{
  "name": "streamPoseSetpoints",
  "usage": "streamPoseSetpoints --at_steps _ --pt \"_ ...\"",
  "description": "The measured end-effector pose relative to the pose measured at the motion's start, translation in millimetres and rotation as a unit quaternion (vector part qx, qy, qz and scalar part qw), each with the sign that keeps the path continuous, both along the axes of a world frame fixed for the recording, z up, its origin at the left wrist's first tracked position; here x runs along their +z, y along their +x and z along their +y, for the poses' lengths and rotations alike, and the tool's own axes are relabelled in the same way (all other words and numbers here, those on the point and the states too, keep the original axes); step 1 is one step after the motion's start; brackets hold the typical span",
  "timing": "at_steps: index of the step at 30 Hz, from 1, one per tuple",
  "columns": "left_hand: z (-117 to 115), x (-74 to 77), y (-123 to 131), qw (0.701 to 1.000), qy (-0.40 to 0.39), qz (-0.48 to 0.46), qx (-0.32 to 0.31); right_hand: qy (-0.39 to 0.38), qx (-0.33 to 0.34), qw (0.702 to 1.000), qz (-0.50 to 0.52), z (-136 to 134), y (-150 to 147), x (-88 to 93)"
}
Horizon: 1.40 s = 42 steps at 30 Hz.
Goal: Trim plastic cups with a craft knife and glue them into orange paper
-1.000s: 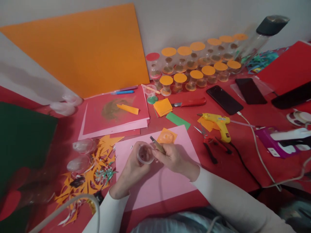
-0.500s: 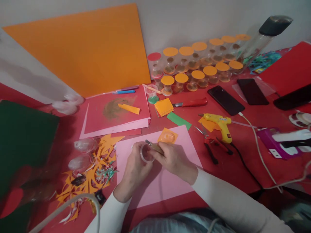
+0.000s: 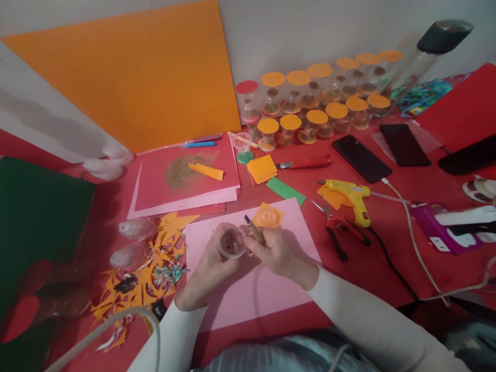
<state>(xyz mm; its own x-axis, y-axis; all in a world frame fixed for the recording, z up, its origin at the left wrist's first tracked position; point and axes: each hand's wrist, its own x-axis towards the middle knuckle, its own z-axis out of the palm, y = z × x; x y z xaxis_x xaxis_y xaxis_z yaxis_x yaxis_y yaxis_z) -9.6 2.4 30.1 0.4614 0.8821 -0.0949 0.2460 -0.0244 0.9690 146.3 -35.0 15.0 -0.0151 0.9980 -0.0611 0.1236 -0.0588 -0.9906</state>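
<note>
My left hand [image 3: 209, 268] is wrapped round a small clear plastic cup [image 3: 231, 244], whose mouth tilts up towards me. A small dark spot shows at the cup's bottom. In my right hand [image 3: 279, 253] is a short tool with a brownish handle and a dark tip [image 3: 256, 231]; its exact kind is unclear. The tip points up and away, and the right fingertips are at the cup's right rim. Both hands are above a pink sheet [image 3: 263, 299]. Just beyond them, a clear domed plastic piece [image 3: 268, 216] sits on an orange paper square [image 3: 279, 208].
Rows of clear cups with orange discs [image 3: 318, 117] stand along the wall. To the right lie a yellow glue gun [image 3: 349, 195], red-handled pliers [image 3: 334, 227], a phone [image 3: 362, 158] and cables. Orange paper scraps [image 3: 155, 276] and clear cups [image 3: 127, 257] are at left.
The cup has tipped so that its mouth faces up more. My right hand has drawn the tool out to the right, turning its tip away from the cup.
</note>
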Motion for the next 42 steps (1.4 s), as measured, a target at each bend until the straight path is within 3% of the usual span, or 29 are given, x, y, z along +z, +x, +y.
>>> streamPoseSetpoints --at_steps 3,6,11,15,18,24,31,34,38,42 --pt "0 -1.0 -2 1.0 -0.008 -0.007 0.0 -0.028 0.003 0.998 0.049 2 -2 -1.4" --pt "0 -3.8 -3 0.998 0.032 0.04 0.038 -0.049 0.0 0.997 0.064 4 -3 -6.3" --pt "-2 -4.4 0 0.986 0.085 0.123 0.072 0.016 -0.028 0.997 -0.067 3 -1 -15.9" --pt "-4 -2.4 3 0.983 0.103 0.134 0.074 0.065 -0.03 0.986 -0.153 0 -1 -17.1" --pt "-3 -0.6 3 0.988 0.079 0.111 0.066 0.062 -0.016 0.991 -0.114 1 -1 -13.7" --pt "0 5.4 2 1.0 -0.03 -0.001 0.011 -0.013 0.012 1.0 -0.013 0 0 -2.3" --pt "0 1.2 -4 0.993 -0.105 -0.055 -0.029 -0.099 0.035 0.988 0.116 1 -1 -0.6" --pt "1 0.4 -4 0.998 -0.053 -0.025 0.001 -0.104 0.017 0.989 0.102 3 -2 -4.4" --pt "1 0.8 -1 0.996 0.04 0.055 0.06 -0.018 -0.002 1.0 0.005 4 -3 -9.2" --pt "0 4.1 1 0.992 0.05 0.089 0.075 0.034 -0.01 0.998 -0.054 3 -3 -9.6"
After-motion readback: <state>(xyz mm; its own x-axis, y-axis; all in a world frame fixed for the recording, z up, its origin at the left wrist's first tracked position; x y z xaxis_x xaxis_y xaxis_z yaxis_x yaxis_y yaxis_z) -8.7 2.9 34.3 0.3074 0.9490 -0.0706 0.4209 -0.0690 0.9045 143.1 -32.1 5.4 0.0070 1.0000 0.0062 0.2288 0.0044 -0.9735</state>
